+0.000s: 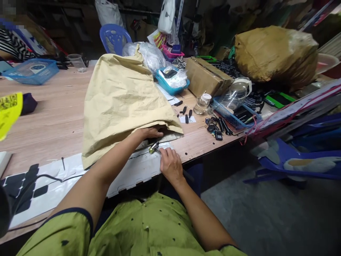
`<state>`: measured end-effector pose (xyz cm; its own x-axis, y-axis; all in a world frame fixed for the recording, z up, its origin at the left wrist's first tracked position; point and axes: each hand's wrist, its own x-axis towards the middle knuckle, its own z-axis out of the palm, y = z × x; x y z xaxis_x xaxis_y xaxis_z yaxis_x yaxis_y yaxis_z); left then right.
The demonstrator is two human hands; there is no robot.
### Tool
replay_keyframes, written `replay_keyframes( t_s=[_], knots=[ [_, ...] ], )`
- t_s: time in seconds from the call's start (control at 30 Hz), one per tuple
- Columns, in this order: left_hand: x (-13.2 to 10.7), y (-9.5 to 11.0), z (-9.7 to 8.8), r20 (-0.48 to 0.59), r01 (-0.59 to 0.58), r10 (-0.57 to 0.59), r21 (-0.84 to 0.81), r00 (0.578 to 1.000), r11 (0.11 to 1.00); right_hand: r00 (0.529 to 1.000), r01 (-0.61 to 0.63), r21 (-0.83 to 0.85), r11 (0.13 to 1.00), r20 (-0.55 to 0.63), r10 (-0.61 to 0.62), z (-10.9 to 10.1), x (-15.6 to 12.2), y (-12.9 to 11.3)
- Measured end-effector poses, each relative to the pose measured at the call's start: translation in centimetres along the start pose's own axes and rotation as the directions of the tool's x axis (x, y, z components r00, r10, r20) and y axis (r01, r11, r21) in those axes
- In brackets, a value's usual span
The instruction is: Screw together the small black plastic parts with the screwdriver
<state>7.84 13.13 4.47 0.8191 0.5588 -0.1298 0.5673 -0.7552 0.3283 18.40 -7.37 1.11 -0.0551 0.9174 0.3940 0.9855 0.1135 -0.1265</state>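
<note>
A large cream-coloured bag (117, 92) lies on the table, its mouth turned toward me. My left hand (153, 132) reaches into that mouth, and the bag's edge and shadow hide most of its fingers. Just to the right, my right hand (171, 164) is closed on the handle of what looks like a small hammer (154, 147), with a shiny metal head that is yellow-green at one end. The hammer's head rests over a white sheet (138, 165) along the table's front edge. Whatever is inside the bag is mostly hidden in shadow.
Small black parts (187, 117), a lidded jar (202, 103) and keys with fobs (214, 129) lie to the right. Behind them stand a cardboard box (205, 76) and a blue basket (234, 113). Flat black pieces (18, 185) lie at the left. A striped sleeve (13, 44) shows far left.
</note>
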Motion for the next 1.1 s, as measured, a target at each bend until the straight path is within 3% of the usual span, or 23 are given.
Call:
replay_keyframes(
  t_s=[0.3,0.4,0.5,0.57,0.63,0.67,0.73,0.8,0.87,0.97,1.1],
  knots=[
    [-6.3,-0.9,-0.3,0.117,0.128,-0.114,-0.120,0.987,0.984,0.998,0.013,-0.028,1.000,-0.057,-0.015,0.5,0.0,0.8],
    [-8.1,-0.6,-0.6,0.032,0.110,-0.106,-0.180,0.994,0.978,0.996,0.023,-0.034,0.999,-0.084,-0.026,0.6,0.0,1.0],
    [-9.6,0.3,-0.3,-0.153,0.085,-0.121,-0.224,0.981,0.971,0.995,0.033,-0.033,0.999,-0.098,-0.037,0.7,0.0,1.3],
    [-10.8,1.3,0.6,-0.362,0.062,-0.138,-0.215,0.922,0.975,0.994,0.037,-0.032,0.999,-0.099,-0.040,0.6,-0.1,1.4],
    [-12.2,2.5,2.1,-0.580,0.100,-0.189,-0.182,0.793,0.978,0.995,0.037,-0.032,0.999,-0.096,-0.040,0.6,-0.1,1.5],
    [-13.0,3.2,2.9,-0.654,0.173,-0.247,-0.176,0.715,0.969,0.995,0.037,-0.032,0.999,-0.095,-0.040,0.6,-0.1,1.5],
    [-14.4,4.4,4.7,-0.708,0.369,-0.377,-0.175,0.597,0.913,0.995,0.037,-0.034,0.999,-0.093,-0.040,0.7,-0.2,1.6],
    [-15.6,5.3,6.1,-0.674,0.501,-0.480,-0.185,0.561,0.845,0.995,0.034,-0.038,0.999,-0.092,-0.038,0.7,-0.2,1.7],
    [-16.5,5.7,7.0,-0.617,0.559,-0.553,-0.211,0.560,0.802,0.995,0.034,-0.038,0.999,-0.093,-0.038,0.7,-0.2,1.8],
    [-17.1,5.9,7.6,-0.582,0.535,-0.572,-0.260,0.577,0.804,0.993,0.037,-0.030,0.999,-0.110,-0.040,0.7,-0.2,1.9],
    [-16.9,6.5,8.0,-0.581,0.398,-0.472,-0.261,0.663,0.879,0.993,0.024,0.010,1.000,-0.116,-0.022,0.9,-0.2,2.1]
  ],
)
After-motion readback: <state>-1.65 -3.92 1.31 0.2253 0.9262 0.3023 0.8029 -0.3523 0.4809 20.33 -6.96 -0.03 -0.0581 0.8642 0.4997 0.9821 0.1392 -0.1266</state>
